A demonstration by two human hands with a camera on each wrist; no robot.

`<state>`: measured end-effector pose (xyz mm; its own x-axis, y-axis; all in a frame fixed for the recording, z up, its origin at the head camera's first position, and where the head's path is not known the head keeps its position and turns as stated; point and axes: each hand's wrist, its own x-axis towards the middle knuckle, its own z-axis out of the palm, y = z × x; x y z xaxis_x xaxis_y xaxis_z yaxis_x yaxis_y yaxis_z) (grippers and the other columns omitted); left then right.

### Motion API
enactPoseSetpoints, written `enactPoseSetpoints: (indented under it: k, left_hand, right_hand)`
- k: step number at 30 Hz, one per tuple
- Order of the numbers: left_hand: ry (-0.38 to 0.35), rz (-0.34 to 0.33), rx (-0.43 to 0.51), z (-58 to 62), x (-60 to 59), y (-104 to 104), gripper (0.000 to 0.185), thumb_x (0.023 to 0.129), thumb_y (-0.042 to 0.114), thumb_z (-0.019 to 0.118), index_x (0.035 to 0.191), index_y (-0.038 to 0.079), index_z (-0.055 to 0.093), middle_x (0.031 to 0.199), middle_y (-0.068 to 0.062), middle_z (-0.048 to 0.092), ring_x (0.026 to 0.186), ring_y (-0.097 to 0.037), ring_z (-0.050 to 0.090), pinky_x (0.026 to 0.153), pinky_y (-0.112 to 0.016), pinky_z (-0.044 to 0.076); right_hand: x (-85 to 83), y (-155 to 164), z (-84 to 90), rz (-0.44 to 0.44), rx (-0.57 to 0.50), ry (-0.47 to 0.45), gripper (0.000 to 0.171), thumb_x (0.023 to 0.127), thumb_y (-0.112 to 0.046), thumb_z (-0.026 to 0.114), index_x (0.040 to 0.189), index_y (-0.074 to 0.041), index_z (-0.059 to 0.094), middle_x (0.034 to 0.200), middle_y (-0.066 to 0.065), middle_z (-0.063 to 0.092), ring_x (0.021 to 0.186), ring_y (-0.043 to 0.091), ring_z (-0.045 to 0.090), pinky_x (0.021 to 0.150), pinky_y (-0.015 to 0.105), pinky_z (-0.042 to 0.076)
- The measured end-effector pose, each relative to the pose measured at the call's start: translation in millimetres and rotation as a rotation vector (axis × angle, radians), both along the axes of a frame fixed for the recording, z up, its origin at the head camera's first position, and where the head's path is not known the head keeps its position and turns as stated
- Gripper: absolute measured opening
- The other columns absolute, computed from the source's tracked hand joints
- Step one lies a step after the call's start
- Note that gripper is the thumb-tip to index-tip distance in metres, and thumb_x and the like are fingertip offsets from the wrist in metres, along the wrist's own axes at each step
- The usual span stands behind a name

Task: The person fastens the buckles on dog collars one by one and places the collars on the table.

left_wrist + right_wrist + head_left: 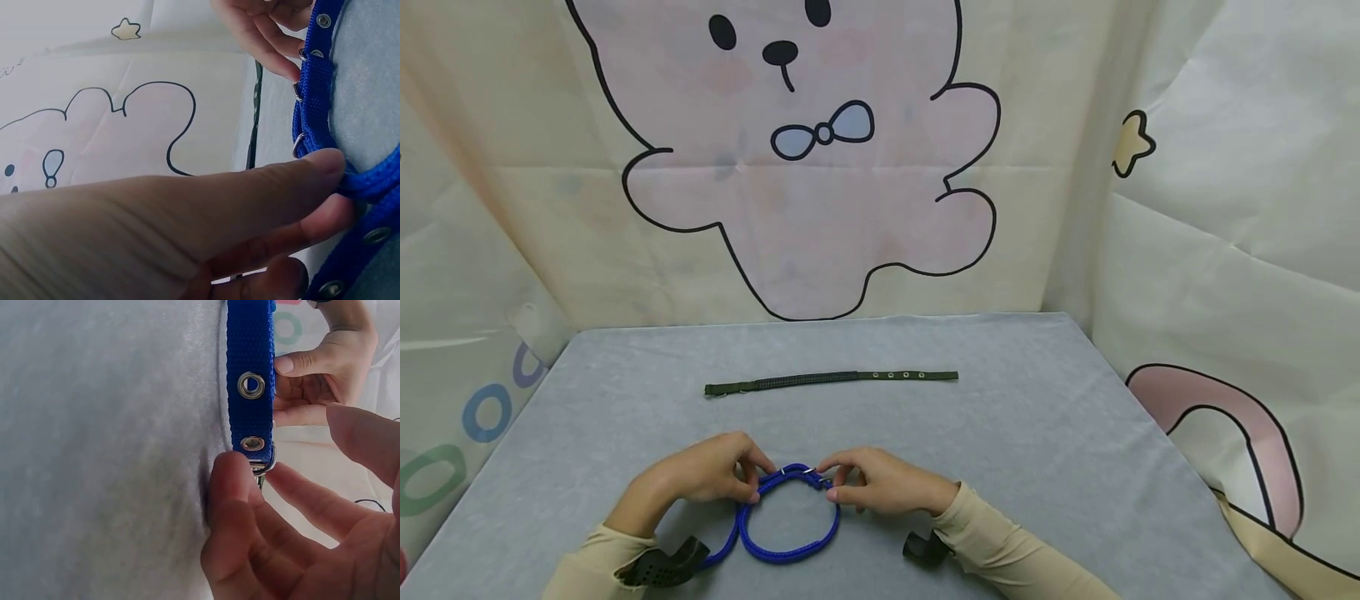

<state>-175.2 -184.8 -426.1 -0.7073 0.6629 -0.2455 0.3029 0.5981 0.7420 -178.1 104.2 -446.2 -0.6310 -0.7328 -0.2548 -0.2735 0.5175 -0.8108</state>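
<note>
Blue strap (786,557) pinched at two points

I noted a soft grey tabletop (1037,433) within pale hangings (820,225) printed with cartoon figures. A flat green strap (807,379) lay beyond the hands. The blue strap, ribbed webbing with metal eyelets (242,385), formed a loop at the near side. Left hand (722,467) and right hand (887,482), apart, each pinched its far side.
</note>
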Motion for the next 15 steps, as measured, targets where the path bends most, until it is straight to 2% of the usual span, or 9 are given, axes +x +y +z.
enactPoseSetpoints:
  k: [9,15]
  left_hand:
    - [0.04,0.015,-0.007,1.3,-1.2,-0.8,0.025,0.095,0.022,0.071,0.111,0.003,0.077,0.087,0.002,0.076,0.072,-0.001,0.064,0.064,-0.022,0.051]
    - [0.009,0.074,-0.002,4.9,-2.1,-0.9,0.034,0.098,0.028,0.067,0.119,0.002,0.073,0.09,-0.001,0.076,0.076,-0.011,0.068,0.065,-0.025,0.053]
  right_hand:
    - [0.3,0.4,1.6,-0.001,-0.003,-0.014,0.037,0.102,-0.023,0.063,0.137,-0.013,0.062,0.11,0.005,0.071,0.064,0.012,0.066,0.054,0.022,0.049]
    - [0.1,1.8,3.7,0.001,-0.013,-0.024,0.038,0.102,-0.023,0.062,0.138,-0.013,0.06,0.112,0.007,0.071,0.066,0.013,0.066,0.055,0.022,0.049]
